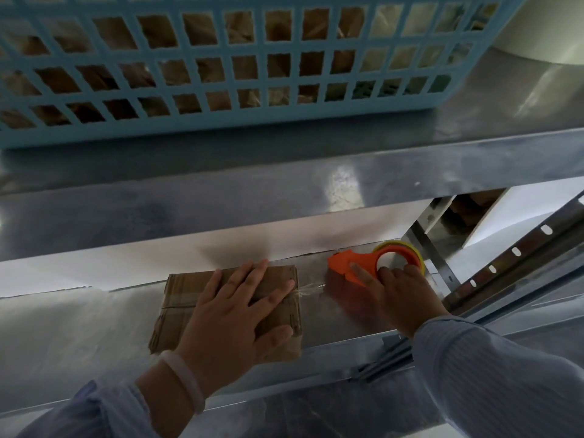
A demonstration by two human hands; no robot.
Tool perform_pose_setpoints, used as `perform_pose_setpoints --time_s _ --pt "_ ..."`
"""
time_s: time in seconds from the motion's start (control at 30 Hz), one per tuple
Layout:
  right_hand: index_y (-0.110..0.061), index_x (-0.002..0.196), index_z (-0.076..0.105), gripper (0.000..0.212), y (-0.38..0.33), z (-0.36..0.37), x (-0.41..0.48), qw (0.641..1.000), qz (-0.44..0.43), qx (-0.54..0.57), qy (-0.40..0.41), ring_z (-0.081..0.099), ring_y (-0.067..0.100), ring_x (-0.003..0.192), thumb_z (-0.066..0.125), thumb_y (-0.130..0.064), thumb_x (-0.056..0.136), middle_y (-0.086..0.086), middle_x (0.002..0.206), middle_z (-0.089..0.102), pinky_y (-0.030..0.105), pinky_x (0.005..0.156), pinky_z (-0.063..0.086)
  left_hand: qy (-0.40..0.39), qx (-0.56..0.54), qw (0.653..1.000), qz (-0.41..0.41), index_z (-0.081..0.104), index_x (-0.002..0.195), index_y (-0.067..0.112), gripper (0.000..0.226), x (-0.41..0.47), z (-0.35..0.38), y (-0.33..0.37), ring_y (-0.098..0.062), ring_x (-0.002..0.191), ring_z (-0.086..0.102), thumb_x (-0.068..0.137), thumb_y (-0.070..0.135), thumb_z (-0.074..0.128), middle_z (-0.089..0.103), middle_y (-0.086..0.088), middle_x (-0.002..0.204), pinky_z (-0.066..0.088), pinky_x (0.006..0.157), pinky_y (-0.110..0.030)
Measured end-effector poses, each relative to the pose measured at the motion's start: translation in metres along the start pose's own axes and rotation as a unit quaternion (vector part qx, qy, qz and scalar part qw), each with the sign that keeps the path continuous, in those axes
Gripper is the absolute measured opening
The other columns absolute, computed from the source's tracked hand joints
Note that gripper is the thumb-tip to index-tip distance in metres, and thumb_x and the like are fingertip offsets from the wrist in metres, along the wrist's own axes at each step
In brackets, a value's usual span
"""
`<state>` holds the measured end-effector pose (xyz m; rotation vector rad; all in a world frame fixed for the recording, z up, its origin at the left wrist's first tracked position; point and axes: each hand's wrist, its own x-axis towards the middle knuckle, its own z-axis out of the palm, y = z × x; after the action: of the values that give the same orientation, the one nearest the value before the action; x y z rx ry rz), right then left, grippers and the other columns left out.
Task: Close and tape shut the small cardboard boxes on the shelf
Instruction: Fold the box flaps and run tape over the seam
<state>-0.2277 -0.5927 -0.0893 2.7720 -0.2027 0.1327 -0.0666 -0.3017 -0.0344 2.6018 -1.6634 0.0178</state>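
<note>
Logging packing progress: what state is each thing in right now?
Cardboard box: closed, flaps flat, pressed by left hand.
Clear tape: runs off the box's right edge.
Tape dispenser: gripped by right hand, right of the box.
Blue basket: on upper shelf, holding brown items.

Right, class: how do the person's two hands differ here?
The left hand lies flat, fingers spread, pressing the cardboard box; the right hand curls round the orange tape dispenser. The left wrist wears a pale bangle; the right shows none. Both have light blue sleeves.
</note>
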Motion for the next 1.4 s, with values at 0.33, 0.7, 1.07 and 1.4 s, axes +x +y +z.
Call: perform_pose_setpoints --time_s 0.33,0.7,1.07,1.4 --pt "-0.027 0.153 0.026 0.082 -0.033 0.02 -0.027 0.995 0.005 0.042 -0.087 0.056 0.042 0.106 0.055 -0.021 0.076 0.012 0.131 0.053 0.057 0.089 0.046 0.004 -0.003 1.0 0.001 0.03 0.149 0.044 0.06 -0.001 -0.002 0.001 -0.026 0.143 0.034 0.096 0.071 0.022 0.032 -0.005 0.158 0.017 0.114 -0.049" --pt "-0.034 0.134 0.054 0.062 -0.056 -0.014 -0.019 0.971 0.157 0.144 -0.107 0.057 0.038 0.121 0.063 -0.015 0.077 0.019 0.129 0.061 0.058 0.097 0.049 -0.008 -0.001 1.0 0.004 0.028 0.149 0.044 0.06 -0.001 -0.002 0.001 -0.027 0.143 0.035 0.096 0.072 0.02 0.032 -0.005 0.158 0.016 0.113 -0.05" --pt "-0.01 0.102 0.066 0.015 -0.101 -0.105 0.034 0.468 0.39 0.787 -0.101 0.073 0.024 0.082 0.069 -0.018 0.09 0.009 0.089 0.074 0.044 0.082 0.06 -0.001 -0.019 1.0 -0.012 0.008 0.156 0.029 0.079 -0.001 0.0 0.001 -0.02 0.147 0.026 0.093 0.076 0.014 0.026 0.002 0.16 0.011 0.119 -0.046" --pt "0.003 0.094 0.062 0.007 -0.096 -0.119 0.03 0.432 0.385 0.815 -0.024 0.074 0.025 0.084 0.06 -0.004 0.094 0.016 0.087 0.075 0.036 0.073 0.062 0.0 -0.036 0.999 -0.012 0.004 0.157 0.026 0.085 0.0 0.002 0.0 -0.018 0.147 0.026 0.091 0.08 0.015 0.025 0.002 0.16 0.016 0.118 -0.048"
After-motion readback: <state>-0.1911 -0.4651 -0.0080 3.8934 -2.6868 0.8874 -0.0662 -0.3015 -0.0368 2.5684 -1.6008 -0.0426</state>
